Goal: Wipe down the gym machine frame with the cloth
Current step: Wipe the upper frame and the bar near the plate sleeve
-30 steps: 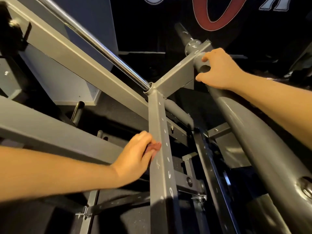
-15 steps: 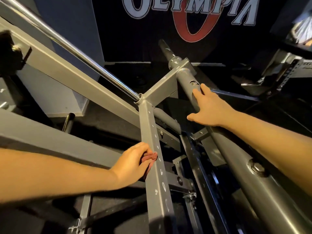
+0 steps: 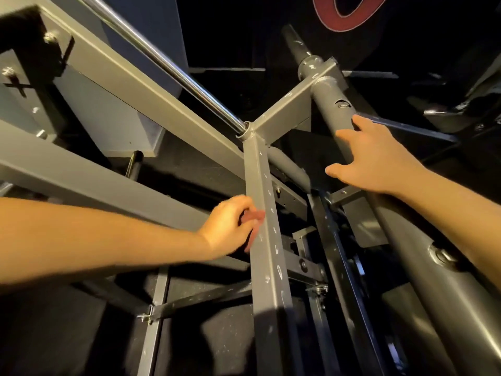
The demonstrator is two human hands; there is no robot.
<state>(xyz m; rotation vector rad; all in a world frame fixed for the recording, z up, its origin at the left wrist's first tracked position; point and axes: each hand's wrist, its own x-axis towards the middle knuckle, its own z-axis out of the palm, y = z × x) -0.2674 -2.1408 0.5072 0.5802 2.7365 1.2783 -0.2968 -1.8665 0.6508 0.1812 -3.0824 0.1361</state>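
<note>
Two hands are on the gym frame (image 3: 151,85). Nearest, the left hand (image 3: 230,226) pinches the reddish cloth (image 3: 254,216) against the perforated upright (image 3: 267,256), seemingly mid-wipe; the next move calls for sliding along it. Farther off, the right hand (image 3: 376,158) rests on the round tube (image 3: 329,104), fingers spread.

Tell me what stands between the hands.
Head view: the holed square post stands between the left hand with the cloth and the right hand on the round tube.

Left grip (image 3: 230,226) and right grip (image 3: 375,158) are bare, forearms (image 3: 108,234) uncovered.
</note>
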